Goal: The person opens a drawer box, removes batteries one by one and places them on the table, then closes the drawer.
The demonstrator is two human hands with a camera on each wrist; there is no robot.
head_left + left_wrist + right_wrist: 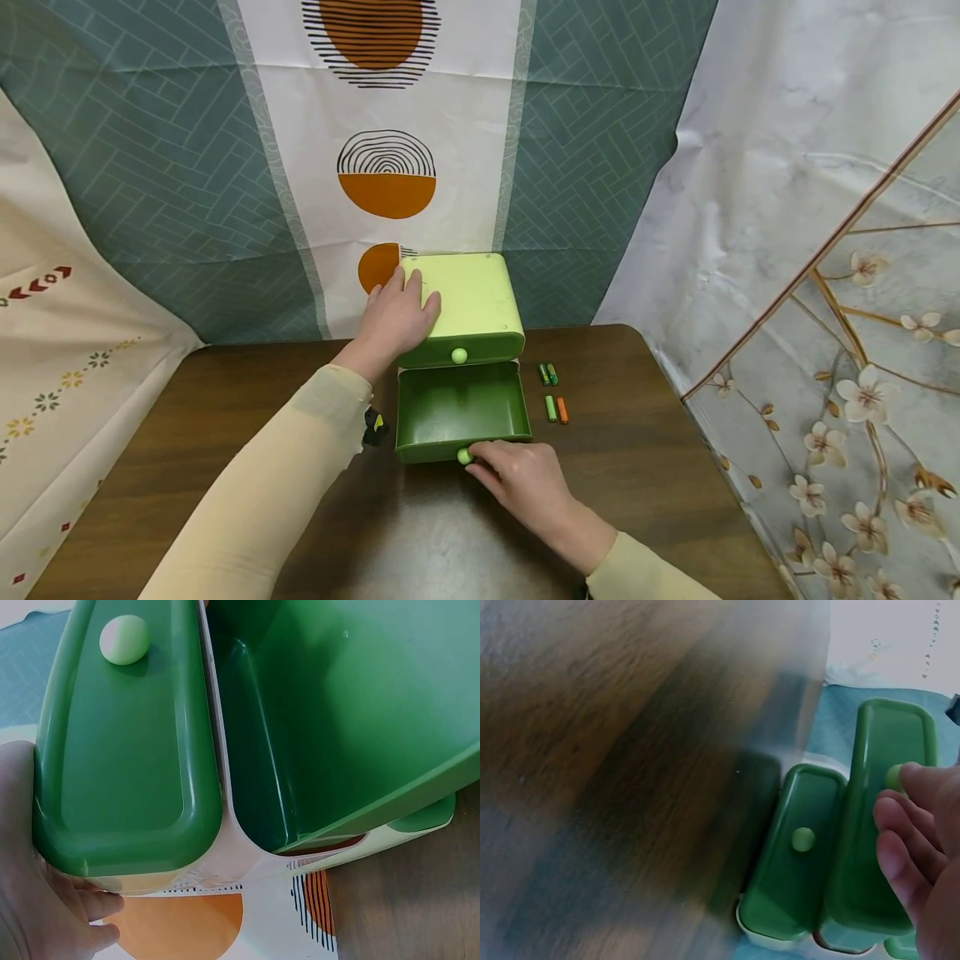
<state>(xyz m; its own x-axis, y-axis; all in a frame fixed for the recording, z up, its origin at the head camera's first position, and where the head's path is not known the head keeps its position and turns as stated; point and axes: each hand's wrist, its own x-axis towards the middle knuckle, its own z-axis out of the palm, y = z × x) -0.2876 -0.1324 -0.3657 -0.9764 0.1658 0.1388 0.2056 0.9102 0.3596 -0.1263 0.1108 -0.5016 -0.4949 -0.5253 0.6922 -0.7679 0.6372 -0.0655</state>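
A small drawer cabinet (476, 292) with a pale yellow-green top stands at the back of the table. My left hand (401, 315) rests on that top near its left edge, fingers spread; the left wrist view shows the same hand (45, 915) at the cabinet's side. Below the closed top drawer (124, 765), a green drawer (461, 404) is pulled out, with nothing visible inside. My right hand (528, 483) pinches its round light green knob (465, 456) between thumb and fingers. A lower drawer (791, 877) is closed, seen in the right wrist view.
Right of the cabinet, two dark green batteries (548, 374) lie on the brown table (637, 467). In front of them lie a light green battery (551, 408) and an orange battery (562, 410). A small black thing (372, 427) shows beside my left sleeve. Patterned cloth (600, 167) hangs behind.
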